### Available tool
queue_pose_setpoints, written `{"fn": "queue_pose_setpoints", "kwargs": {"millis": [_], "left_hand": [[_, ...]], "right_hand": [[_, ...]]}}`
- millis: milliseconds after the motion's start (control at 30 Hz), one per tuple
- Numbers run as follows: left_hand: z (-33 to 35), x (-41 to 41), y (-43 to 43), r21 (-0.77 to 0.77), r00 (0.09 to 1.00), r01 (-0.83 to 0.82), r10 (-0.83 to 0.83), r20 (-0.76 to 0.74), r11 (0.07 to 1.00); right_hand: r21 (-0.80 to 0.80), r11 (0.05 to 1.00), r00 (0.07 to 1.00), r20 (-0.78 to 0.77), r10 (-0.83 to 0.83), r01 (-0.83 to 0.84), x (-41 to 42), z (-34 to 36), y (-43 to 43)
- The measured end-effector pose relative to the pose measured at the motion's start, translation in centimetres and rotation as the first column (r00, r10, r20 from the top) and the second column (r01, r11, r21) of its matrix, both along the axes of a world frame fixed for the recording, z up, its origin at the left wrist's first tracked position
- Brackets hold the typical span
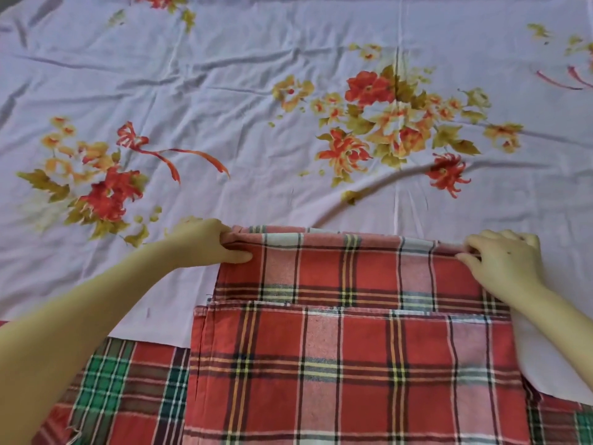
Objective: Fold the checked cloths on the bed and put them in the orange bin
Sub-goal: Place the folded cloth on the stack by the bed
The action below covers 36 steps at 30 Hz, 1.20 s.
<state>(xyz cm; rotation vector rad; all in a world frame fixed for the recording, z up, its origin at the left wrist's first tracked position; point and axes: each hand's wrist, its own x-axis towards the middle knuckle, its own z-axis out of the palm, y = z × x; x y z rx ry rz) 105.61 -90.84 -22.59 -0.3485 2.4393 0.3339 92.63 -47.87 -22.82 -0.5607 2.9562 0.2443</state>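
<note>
A red checked cloth [353, 348] lies folded in layers on the bed in front of me, its far folded edge running left to right. My left hand [211, 240] pinches the far left corner of that fold. My right hand [503, 261] pinches the far right corner. Under it, at the lower left, lies a second checked cloth [128, 390] with red and green squares; a strip of it also shows at the lower right. The orange bin is out of view.
The bed is covered by a pale lilac sheet [256, 91] printed with orange and red flowers, wrinkled in places. It stretches far beyond the cloths on the left, right and far side.
</note>
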Motion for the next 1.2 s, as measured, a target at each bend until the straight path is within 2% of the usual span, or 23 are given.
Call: {"fn": "queue_pose_setpoints", "kwargs": {"millis": [67, 100, 133, 167, 200, 233, 267, 300, 367, 400, 467, 500, 567, 600, 633, 667, 700, 767, 833, 933, 1033, 1133, 1200], "left_hand": [[1.3, 0.3, 0.2, 0.107, 0.982, 0.051, -0.03, -0.184, 0.993], [2.3, 0.6, 0.2, 0.24, 0.961, 0.021, 0.047, -0.274, 0.971], [3.1, 0.8, 0.4, 0.421, 0.942, -0.067, 0.197, -0.272, 0.905], [4.0, 1.0, 0.9, 0.606, 0.918, -0.195, 0.361, -0.164, 0.771], [4.6, 1.4, 1.4, 0.714, 0.884, -0.313, 0.467, -0.021, 0.626], [4.9, 1.7, 2.0, 0.748, 0.846, -0.401, 0.527, 0.08, 0.529], [4.8, 1.9, 2.5, 0.737, 0.829, -0.434, 0.55, 0.101, 0.519], [4.8, 2.1, 2.9, 0.697, 0.827, -0.442, 0.558, 0.072, 0.565], [4.4, 2.1, 3.2, 0.561, 0.868, -0.383, 0.494, -0.053, 0.734], [3.8, 2.0, 3.0, 0.506, 0.88, -0.362, 0.465, -0.091, 0.783], [2.9, 1.7, 2.5, 0.458, 0.884, -0.389, 0.465, -0.059, 0.799], [2.4, 1.6, 2.2, 0.474, 0.856, -0.462, 0.517, 0.017, 0.75], [1.8, 0.9, 1.5, 0.535, 0.711, -0.661, 0.667, 0.222, 0.527], [1.6, 0.5, 1.1, 0.537, 0.645, -0.719, 0.713, 0.276, 0.442], [1.2, 0.1, 0.8, 0.517, 0.628, -0.733, 0.732, 0.266, 0.441], [0.8, -0.3, 0.6, 0.48, 0.665, -0.707, 0.72, 0.201, 0.519], [0.5, -0.6, 0.5, 0.416, 0.739, -0.642, 0.665, 0.112, 0.644], [0.0, -0.9, 0.4, 0.265, 0.875, -0.448, 0.479, -0.064, 0.854], [-0.7, -1.3, 0.5, 0.125, 0.93, -0.301, 0.32, -0.178, 0.945], [-1.2, -1.9, 0.7, 0.011, 0.962, -0.136, 0.134, -0.238, 0.991], [-1.1, -2.2, 0.6, 0.049, 0.974, -0.027, 0.037, -0.223, 0.998], [-0.4, -2.4, -0.4, 0.089, 0.988, -0.063, 0.074, -0.132, 0.994], [-0.1, -2.6, -1.3, 0.172, 0.986, -0.157, 0.163, -0.02, 0.973]], "right_hand": [[-0.02, 0.999, 1.0, -0.006, -0.03, 0.03, -0.6, 0.4, 0.9], [-0.019, 0.999, 0.999, -0.014, -0.034, 0.034, -0.8, 0.5, 1.3], [-0.011, 0.999, 0.999, -0.021, -0.035, 0.035, -1.0, 0.5, 1.7], [0.006, 0.999, 0.999, -0.02, -0.037, 0.038, -1.2, 0.5, 1.9], [0.026, 0.999, 0.999, -0.004, -0.046, 0.046, -1.2, 0.3, 2.1], [0.043, 0.998, 0.999, 0.007, -0.051, 0.051, -1.3, 0.1, 2.1], [0.051, 0.997, 0.999, 0.013, -0.051, 0.051, -1.3, -0.1, 2.0], [0.058, 0.997, 0.998, 0.014, -0.055, 0.054, -1.3, -0.3, 1.9], [0.089, 0.994, 0.998, 0.015, -0.058, 0.057, -1.4, -0.4, 1.4], [0.112, 0.993, 0.999, 0.015, -0.05, 0.048, -1.5, -0.5, 1.3], [0.141, 0.989, 0.999, 0.009, -0.032, 0.03, -1.5, -0.6, 0.8], [0.152, 0.988, 0.999, 0.006, -0.033, 0.032, -1.4, -0.6, 0.6], [0.163, 0.986, 0.999, -0.005, -0.045, 0.045, -1.2, -0.5, 0.3], [0.168, 0.984, 0.998, -0.012, -0.054, 0.056, -1.1, -0.5, 0.2], [0.177, 0.982, 0.998, -0.015, -0.064, 0.066, -1.0, -0.5, 0.1], [0.186, 0.98, 0.997, -0.018, -0.073, 0.075, -0.9, -0.4, -0.1], [0.194, 0.977, 0.996, -0.015, -0.086, 0.088, -0.9, -0.4, -0.4], [0.195, 0.974, 0.994, -0.024, -0.111, 0.113, -0.7, -0.4, -1.0], [0.179, 0.973, 0.989, -0.038, -0.142, 0.147, -0.6, -0.5, -1.2], [0.148, 0.971, 0.982, -0.061, -0.178, 0.185, -0.4, -0.8, -1.2], [0.15, 0.968, 0.979, -0.068, -0.193, 0.201, -0.3, -0.9, -1.2], [0.139, 0.97, 0.979, -0.074, -0.192, 0.201, -0.2, -0.8, -1.2], [0.13, 0.97, 0.978, -0.085, -0.193, 0.203, -0.3, -0.9, -1.0]]}}
